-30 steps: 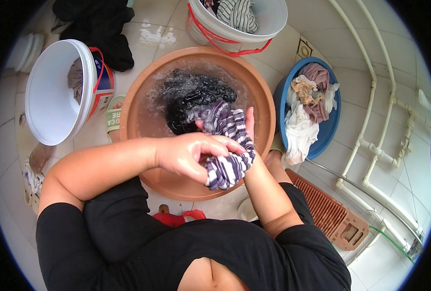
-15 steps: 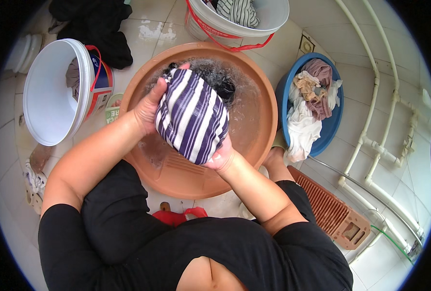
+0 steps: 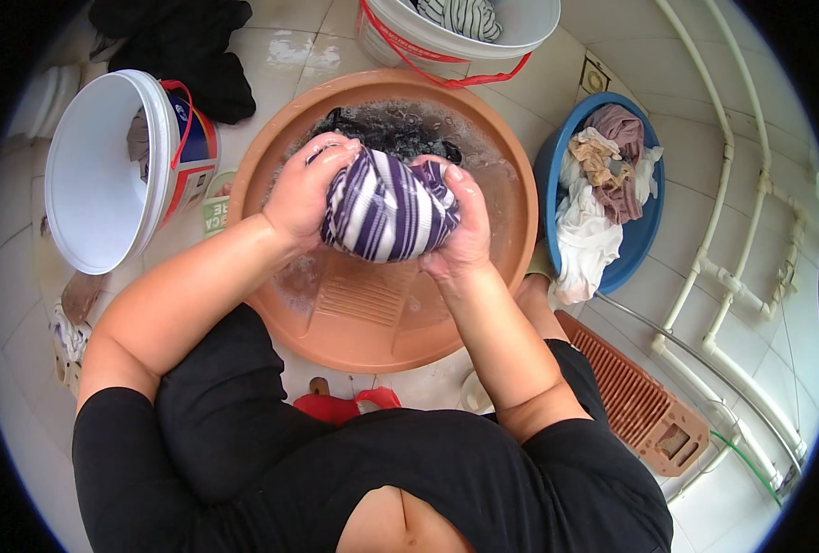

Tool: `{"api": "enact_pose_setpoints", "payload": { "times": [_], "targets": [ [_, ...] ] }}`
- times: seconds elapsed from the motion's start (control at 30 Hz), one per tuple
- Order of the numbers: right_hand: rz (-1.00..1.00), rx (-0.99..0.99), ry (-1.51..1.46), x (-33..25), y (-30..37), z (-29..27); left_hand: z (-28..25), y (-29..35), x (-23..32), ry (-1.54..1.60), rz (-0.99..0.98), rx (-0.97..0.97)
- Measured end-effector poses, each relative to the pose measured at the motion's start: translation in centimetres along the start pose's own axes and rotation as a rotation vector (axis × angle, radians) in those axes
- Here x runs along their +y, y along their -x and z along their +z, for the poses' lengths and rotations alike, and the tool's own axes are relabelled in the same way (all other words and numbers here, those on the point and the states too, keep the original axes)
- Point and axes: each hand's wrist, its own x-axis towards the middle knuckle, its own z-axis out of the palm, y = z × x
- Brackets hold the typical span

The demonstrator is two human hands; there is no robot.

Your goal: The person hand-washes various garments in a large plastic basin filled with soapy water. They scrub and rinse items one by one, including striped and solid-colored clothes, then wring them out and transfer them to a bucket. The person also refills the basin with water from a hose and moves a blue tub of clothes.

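Note:
Both my hands grip a bunched purple-and-white striped cloth [image 3: 389, 205], wet knit fabric balled up above the water. My left hand [image 3: 310, 189] wraps its left side, fingers curled over the top. On the other side my right hand [image 3: 462, 221] presses in, its thumb near the top edge. Whether the cloth is a whole garment I cannot tell from the bundle. Below is a round orange-brown basin [image 3: 289, 343] with soapy water and a ribbed washboard slope [image 3: 359, 300] moulded into its near side. Dark wet cloth [image 3: 395, 134] floats in the far part of the basin.
A white bucket [image 3: 96, 175] lies tipped at left, cloth inside. Another bucket [image 3: 428, 55] with a red handle stands beyond the basin. Right are a blue tub [image 3: 644, 244] of clothes, a brown washboard [image 3: 626, 387] and wall pipes [image 3: 723, 203]. Black clothing [image 3: 183, 55] lies far left.
The striped cloth has gone from a stretched, rounded shape to a shorter, crumpled bundle. My right hand has moved up and to the right beside it, and my left hand's fingers now curl over the top.

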Motion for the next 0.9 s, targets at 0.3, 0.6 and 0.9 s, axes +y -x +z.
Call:
{"api": "enact_pose_setpoints", "payload": {
  "times": [0.3,0.6,0.9],
  "targets": [
    [-0.553,-0.536,0.803,-2.1,1.2,3.3,1.8,0.3,0.5,0.243,-0.558,-0.056],
    [-0.832,-0.698,1.01,0.1,2.2,4.0,-0.5,0.6,-1.5,0.365,-0.839,-0.422],
    [-0.012,0.155,-0.027,-6.2,-2.6,2.6,1.1,-1.2,1.8,0.053,0.076,-0.148]
  ]
}}
